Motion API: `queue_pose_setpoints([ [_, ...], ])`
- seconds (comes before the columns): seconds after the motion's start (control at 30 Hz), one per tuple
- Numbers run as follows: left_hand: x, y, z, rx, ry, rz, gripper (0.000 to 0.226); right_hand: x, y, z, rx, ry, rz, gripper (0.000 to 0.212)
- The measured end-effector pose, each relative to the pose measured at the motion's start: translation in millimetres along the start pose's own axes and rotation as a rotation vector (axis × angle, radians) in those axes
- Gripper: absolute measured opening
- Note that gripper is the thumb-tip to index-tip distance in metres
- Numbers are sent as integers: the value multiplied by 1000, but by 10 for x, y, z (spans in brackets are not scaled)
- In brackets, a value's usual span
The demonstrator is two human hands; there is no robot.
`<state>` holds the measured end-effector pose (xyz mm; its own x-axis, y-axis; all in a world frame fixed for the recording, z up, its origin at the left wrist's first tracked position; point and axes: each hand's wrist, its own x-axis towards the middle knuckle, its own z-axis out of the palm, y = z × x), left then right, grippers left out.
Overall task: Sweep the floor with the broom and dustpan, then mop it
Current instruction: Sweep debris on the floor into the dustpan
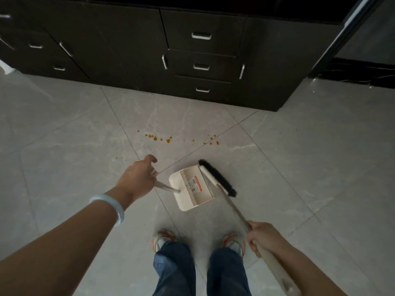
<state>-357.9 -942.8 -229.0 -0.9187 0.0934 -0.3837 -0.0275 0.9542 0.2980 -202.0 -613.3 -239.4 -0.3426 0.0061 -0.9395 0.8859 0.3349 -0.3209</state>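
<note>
Fingers of the left hand [136,178] curl round the dustpan [192,189] handle at frame centre; the right hand [264,237] grips the broom [218,178] pole, lower right. Broom bristles touch the dustpan's lip — its red-striped label is too small to read. Orange crumbs [168,139] lie above, on the tiled floor [299,157].

Dim, grainy wide-angle view, edges bowed, faint sheen on floor [299,167].
</note>
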Motion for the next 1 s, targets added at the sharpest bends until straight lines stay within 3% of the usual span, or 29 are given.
queue_pose_setpoints([
  [0.17,3,5,-9,10,5,72,38,-280,269,-231,235,-2,-42,61],
  [0.37,165,399,26,44,-25,171,38,-306,399,-657,225,229,-93,64],
  [0.43,254,627,85,34,-44,196,40,-178,378,-850,189,310,-98,59],
  [0.57,354,1102,259,14,-65,198,46,302,351,-1194,141,417,-30,18],
  [0.63,352,1340,362,24,-64,175,48,476,374,-1161,115,387,-2,12],
  [0.77,341,1651,486,58,-48,162,44,368,543,-659,77,204,13,20],
  [0.87,349,1659,425,53,-61,136,45,-40,690,-539,267,88,14,26],
  [1.0,232,1606,408,39,-58,131,46,-449,883,-751,456,103,-1,60],
])
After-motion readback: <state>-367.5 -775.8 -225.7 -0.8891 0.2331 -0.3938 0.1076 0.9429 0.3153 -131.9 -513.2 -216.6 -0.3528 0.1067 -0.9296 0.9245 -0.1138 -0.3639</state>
